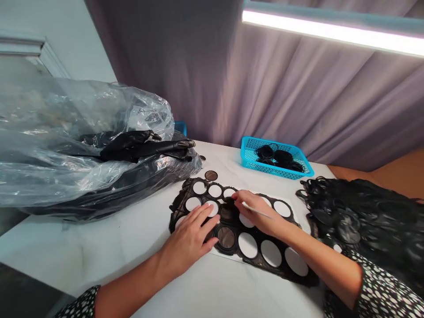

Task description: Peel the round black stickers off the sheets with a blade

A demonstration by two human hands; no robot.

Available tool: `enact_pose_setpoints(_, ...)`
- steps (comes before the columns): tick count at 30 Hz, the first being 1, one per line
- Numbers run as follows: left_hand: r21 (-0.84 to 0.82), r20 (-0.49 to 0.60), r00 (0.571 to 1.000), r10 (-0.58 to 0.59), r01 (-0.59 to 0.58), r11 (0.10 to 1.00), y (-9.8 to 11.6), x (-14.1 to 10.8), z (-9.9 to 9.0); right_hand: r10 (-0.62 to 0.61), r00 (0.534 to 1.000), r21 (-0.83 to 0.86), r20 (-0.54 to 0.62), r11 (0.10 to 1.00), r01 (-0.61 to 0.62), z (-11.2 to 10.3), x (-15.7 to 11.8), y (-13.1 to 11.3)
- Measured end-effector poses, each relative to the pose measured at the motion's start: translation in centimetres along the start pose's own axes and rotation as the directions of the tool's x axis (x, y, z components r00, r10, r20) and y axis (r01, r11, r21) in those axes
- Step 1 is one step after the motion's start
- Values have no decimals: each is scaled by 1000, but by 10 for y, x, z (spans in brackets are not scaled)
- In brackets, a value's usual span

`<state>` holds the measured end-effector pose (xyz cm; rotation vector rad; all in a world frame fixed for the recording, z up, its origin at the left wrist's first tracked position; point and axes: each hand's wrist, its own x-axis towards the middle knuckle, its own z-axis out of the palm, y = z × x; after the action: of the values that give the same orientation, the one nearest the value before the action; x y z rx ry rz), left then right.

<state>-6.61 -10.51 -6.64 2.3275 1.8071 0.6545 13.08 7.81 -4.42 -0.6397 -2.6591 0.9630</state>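
A black rubbery-looking sheet (232,257) with rows of round cut-outs lies on the white table. Most of the cut-outs show white through them, while a dark round disc (226,237) still fills one near the middle. My left hand (192,229) rests flat on the sheet's left part, fingers spread, holding nothing. Over the middle of the sheet, my right hand (253,210) is closed around a thin white stick-like tool (257,211). Its fingertips pinch at dark material by a cut-out; what exactly they grip is partly hidden.
A loose dark disc (211,176) lies behind the sheet. At the back stands a blue basket (276,170) holding black round pieces. A large clear plastic bag (132,176) with black material fills the left. Black cut scraps (367,221) are heaped at right.
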Motion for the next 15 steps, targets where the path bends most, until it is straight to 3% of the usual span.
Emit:
enact_pose_setpoints(3,-46,119,989,93,-88,995,3,8,5,14,994,141,105,990,-29,10,-14,-11)
enact_pose_setpoints(6,-50,187,978,97,-89,995,1,8,8,-5,990,251,139,968,-30,11,-15,-12)
enact_pose_setpoints(15,-52,222,971,86,-76,996,-2,6,7,-9,982,306,189,951,-50,7,-7,-8)
